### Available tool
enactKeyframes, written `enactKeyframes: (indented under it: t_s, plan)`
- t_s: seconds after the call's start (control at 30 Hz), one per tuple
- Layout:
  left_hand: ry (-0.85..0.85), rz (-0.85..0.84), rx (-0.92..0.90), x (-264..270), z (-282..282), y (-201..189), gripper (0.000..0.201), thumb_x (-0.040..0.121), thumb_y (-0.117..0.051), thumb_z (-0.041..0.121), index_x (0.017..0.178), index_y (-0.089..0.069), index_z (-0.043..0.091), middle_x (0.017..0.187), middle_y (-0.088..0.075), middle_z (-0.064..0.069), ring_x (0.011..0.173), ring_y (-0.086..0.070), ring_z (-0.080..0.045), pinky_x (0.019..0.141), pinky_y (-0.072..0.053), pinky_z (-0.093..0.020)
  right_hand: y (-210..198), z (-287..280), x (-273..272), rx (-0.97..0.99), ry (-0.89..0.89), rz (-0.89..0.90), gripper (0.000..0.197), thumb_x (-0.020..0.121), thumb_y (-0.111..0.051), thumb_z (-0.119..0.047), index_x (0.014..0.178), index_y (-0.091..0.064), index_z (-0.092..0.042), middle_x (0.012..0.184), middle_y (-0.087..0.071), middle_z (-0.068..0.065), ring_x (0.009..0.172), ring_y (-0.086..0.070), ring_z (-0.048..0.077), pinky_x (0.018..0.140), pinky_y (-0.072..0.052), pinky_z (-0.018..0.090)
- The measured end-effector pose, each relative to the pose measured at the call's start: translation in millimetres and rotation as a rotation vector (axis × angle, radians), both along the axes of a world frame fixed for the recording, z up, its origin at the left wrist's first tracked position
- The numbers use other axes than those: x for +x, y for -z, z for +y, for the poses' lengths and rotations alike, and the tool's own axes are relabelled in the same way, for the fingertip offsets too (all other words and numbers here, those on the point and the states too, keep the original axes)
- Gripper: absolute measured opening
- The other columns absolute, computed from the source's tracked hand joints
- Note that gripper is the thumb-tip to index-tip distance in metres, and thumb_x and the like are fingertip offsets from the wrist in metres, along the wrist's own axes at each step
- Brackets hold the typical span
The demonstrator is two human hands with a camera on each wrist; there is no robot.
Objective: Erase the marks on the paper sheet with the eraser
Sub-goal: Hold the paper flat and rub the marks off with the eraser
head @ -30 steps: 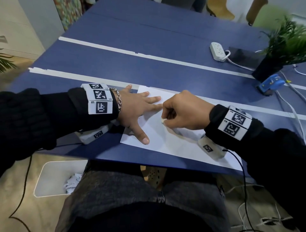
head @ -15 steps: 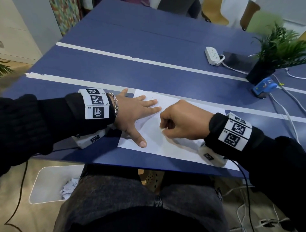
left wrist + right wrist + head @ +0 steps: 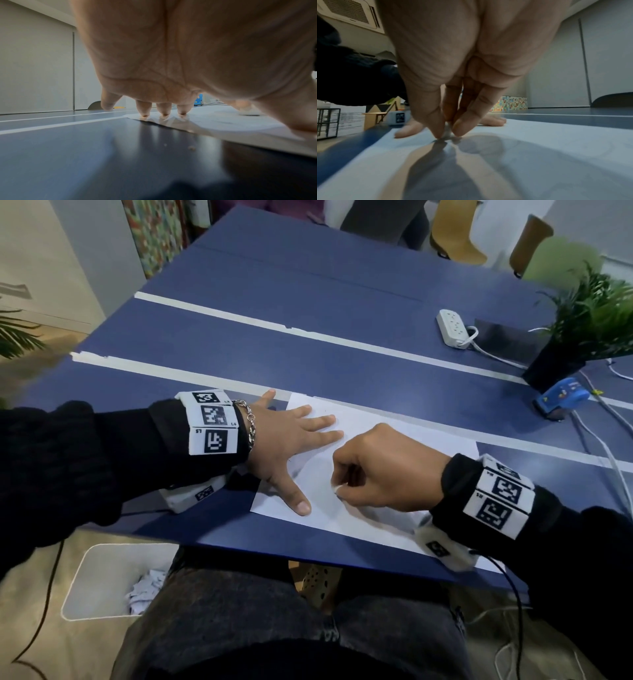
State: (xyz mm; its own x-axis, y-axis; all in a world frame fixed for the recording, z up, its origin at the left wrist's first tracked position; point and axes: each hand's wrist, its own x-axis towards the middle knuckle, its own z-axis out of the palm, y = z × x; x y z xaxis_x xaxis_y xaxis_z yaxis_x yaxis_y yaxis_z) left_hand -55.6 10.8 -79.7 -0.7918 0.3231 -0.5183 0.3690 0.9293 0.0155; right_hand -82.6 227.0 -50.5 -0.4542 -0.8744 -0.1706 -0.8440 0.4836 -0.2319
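Head view: a white paper sheet (image 3: 370, 446) lies at the near edge of the blue table (image 3: 308, 364), both hands on it.
Left hand (image 3: 284, 443): flat on the sheet's left end, fingers straight and spread, thumb stretched toward the near edge; the little finger lies off the paper on the table.
Left fingertips (image 3: 164, 113): in the left wrist view three tips press down on the sheet's edge, and the paper puckers a little around them.
Right hand (image 3: 383, 470): curled into a loose fist over the middle of the sheet, just beside the left hand's fingertips.
Eraser (image 3: 447, 132): small and pale, pinched between the right thumb and fingers, its lower end touching the paper.
Marks: faint grey pencil curves (image 3: 530, 148) show on the sheet in the right wrist view.
Change from a second ago: the right hand has shifted back toward the near edge, away from the left index fingertip it was touching; the left hand stays flat in the same spot.
Far right edge: power strip (image 3: 452, 328), potted plant (image 3: 579, 326), blue gadget (image 3: 561, 398).
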Motion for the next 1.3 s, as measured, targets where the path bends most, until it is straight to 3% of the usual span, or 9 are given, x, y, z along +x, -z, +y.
enactKeyframes:
  t_s: [0.2, 0.37, 0.5, 0.63, 0.83, 1.0, 1.13, 1.3]
  plan:
    - [0.007, 0.011, 0.002, -1, 0, 3, 0.139, 0.056, -0.049, 0.107, 0.157, 0.026, 0.05, 0.169, 0.028, 0.019, 0.161, 0.014, -0.022, 0.118, 0.007, -0.078, 0, -1, -14, -0.035, 0.067, 0.021, 0.004, 0.082, -0.07, -0.028, 0.084, -0.071, -0.024, 0.075, -0.072, -0.011, 0.07, -0.063, 0.007, 0.073, -0.054, 0.03]
    - [-0.005, 0.004, 0.009, -1, 0, 2, 0.138, 0.056, -0.052, 0.105, 0.157, 0.025, 0.051, 0.168, 0.028, 0.02, 0.161, 0.014, -0.021, 0.118, 0.008, -0.077, -2, -5, -5, 0.005, -0.009, -0.029, 0.008, 0.084, -0.073, -0.032, 0.087, -0.075, -0.025, 0.077, -0.073, -0.014, 0.071, -0.064, 0.006, 0.073, -0.052, 0.024]
    - [-0.013, -0.001, 0.003, -2, 1, 1, 0.14, 0.055, -0.051, 0.106, 0.158, 0.025, 0.05, 0.168, 0.028, 0.021, 0.161, 0.014, -0.02, 0.119, 0.009, -0.076, -1, -4, -16, -0.047, 0.063, 0.056, 0.005, 0.082, -0.07, -0.026, 0.084, -0.073, -0.023, 0.074, -0.072, -0.011, 0.068, -0.063, 0.008, 0.072, -0.054, 0.029]
    - [-0.005, 0.0, -0.014, -1, 1, 1, 0.139, 0.056, -0.049, 0.106, 0.158, 0.026, 0.049, 0.168, 0.03, 0.021, 0.161, 0.014, -0.02, 0.119, 0.007, -0.076, 3, 0, -1, -0.014, 0.012, -0.022, 0.011, 0.083, -0.073, -0.035, 0.088, -0.076, -0.026, 0.077, -0.073, -0.014, 0.072, -0.065, 0.004, 0.073, -0.053, 0.021]
    - [-0.011, -0.012, -0.018, -2, 0, 1, 0.139, 0.055, -0.049, 0.107, 0.158, 0.025, 0.05, 0.167, 0.03, 0.021, 0.161, 0.015, -0.02, 0.119, 0.006, -0.076, 1, 0, -16, -0.078, 0.099, 0.024, 0.007, 0.081, -0.074, -0.026, 0.083, -0.075, -0.02, 0.074, -0.074, -0.01, 0.068, -0.066, 0.009, 0.072, -0.054, 0.03]
    - [0.008, -0.012, -0.051, -3, 1, 1, 0.138, 0.055, -0.045, 0.108, 0.157, 0.027, 0.05, 0.166, 0.032, 0.021, 0.161, 0.014, -0.02, 0.12, 0.002, -0.075, -1, 7, -10, -0.003, 0.057, -0.112, 0.01, 0.082, -0.077, -0.033, 0.088, -0.078, -0.025, 0.077, -0.075, -0.016, 0.074, -0.068, 0.0, 0.074, -0.054, 0.021]
    - [0.004, -0.023, -0.054, -3, 2, 0, 0.138, 0.056, -0.045, 0.109, 0.157, 0.028, 0.049, 0.165, 0.034, 0.021, 0.16, 0.016, -0.018, 0.122, 0.003, -0.073, -1, 10, -20, -0.049, 0.109, -0.03, 0.008, 0.083, -0.075, -0.029, 0.087, -0.077, -0.023, 0.077, -0.074, -0.014, 0.072, -0.067, 0.003, 0.075, -0.055, 0.026]
    - [0.002, -0.028, -0.054, -2, 2, -2, 0.138, 0.058, -0.049, 0.106, 0.157, 0.028, 0.048, 0.166, 0.033, 0.02, 0.161, 0.015, -0.019, 0.122, 0.001, -0.073, 1, 14, -5, -0.009, 0.008, -0.048, 0.01, 0.085, -0.073, -0.033, 0.09, -0.077, -0.025, 0.079, -0.074, -0.017, 0.072, -0.065, -0.001, 0.074, -0.052, 0.017]
